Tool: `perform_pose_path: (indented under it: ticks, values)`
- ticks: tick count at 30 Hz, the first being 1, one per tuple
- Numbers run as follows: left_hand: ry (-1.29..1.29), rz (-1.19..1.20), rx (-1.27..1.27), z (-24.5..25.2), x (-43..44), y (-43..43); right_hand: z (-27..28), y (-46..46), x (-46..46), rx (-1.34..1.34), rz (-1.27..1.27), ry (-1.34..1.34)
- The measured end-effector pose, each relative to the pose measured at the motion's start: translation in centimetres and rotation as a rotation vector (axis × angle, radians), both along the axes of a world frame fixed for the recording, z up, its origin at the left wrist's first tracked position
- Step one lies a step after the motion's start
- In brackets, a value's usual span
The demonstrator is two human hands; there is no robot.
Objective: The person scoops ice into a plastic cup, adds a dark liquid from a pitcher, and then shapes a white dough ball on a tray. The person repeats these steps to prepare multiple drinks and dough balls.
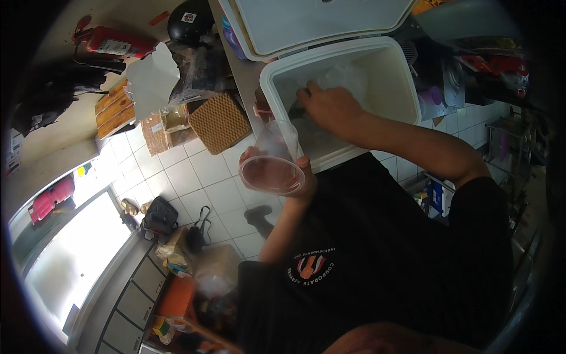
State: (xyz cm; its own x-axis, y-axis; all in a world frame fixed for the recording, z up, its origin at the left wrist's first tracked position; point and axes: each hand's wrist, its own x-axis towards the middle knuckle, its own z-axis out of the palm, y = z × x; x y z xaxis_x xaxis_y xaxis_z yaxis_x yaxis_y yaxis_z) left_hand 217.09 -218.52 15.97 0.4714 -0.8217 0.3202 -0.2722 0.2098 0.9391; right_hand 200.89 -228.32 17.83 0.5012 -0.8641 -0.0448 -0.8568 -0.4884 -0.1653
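My left hand (303, 179) is closed around a clear plastic cup (272, 175), whose round rim faces me; clear plastic film (283, 132) shows just beyond it, beside the cooler. The open white cooler box (413, 95) stands before me with its lid (318, 26) tipped back. Over the inside of the box is my right hand (329, 108), its fingers bent downward near a clear plastic bag (349, 79). A dark patch shows below the fingertips. Whether these fingers hold anything is hidden.
A woven-top stool (219, 123) and a wooden slatted piece (115, 110) stand left of the cooler. A fire extinguisher (121, 43) and a black helmet (191, 21) are farther up. A backpack (160, 219) and a cardboard box (219, 267) rest on the tiled floor at lower left.
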Motion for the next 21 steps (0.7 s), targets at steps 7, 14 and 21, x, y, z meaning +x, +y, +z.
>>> perform_pose_path:
  ticks: [7, 14, 21]
  values:
    - [0.087, 0.035, -0.155, -1.7, 0.1, -0.6, -0.4, -0.4, 0.6, -0.058, -0.056, -0.047]
    - [0.119, 0.028, -0.193, -4.4, 0.7, -0.3, 0.4, -0.4, -0.9, 0.025, -0.102, -0.060]
    - [0.160, 0.047, -0.012, -3.0, 0.2, 0.5, 12.2, -1.3, -2.4, -0.183, -0.022, -0.032]
